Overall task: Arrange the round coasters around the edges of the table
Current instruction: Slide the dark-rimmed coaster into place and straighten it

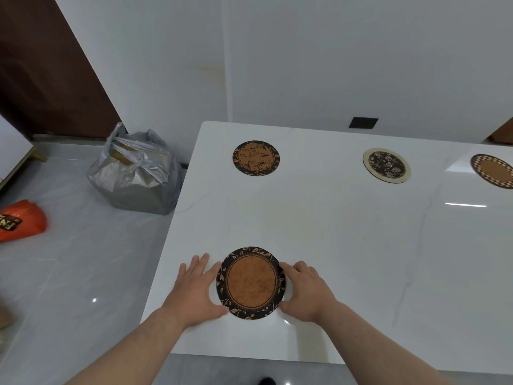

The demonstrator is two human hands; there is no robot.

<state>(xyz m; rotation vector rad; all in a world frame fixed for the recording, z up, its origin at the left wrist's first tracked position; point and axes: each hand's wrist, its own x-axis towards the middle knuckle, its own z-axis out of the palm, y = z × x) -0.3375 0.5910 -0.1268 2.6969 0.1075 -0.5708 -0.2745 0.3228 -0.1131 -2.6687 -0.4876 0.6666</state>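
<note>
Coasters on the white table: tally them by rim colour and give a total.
Black-rimmed round cork coasters: 2, the leaf-bordered coaster between both hands and the branch-patterned coaster at the far edge.
Cream-rimmed round floral coaster: 1.
Checker-rimmed round cork coaster, cut off by the picture's right edge: 1.
Total: 4.

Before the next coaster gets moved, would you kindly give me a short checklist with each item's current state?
1. Leaf-bordered coaster lies flat on the table: ok.
2. Left hand and right hand touch its opposite edges: ok.
3. It sits near the table's near edge: ok.
4. Far side already carries the bird coaster, floral coaster and checkered coaster: ok.
5. Right end of table has coasters: cannot tell, out of view.
</note>
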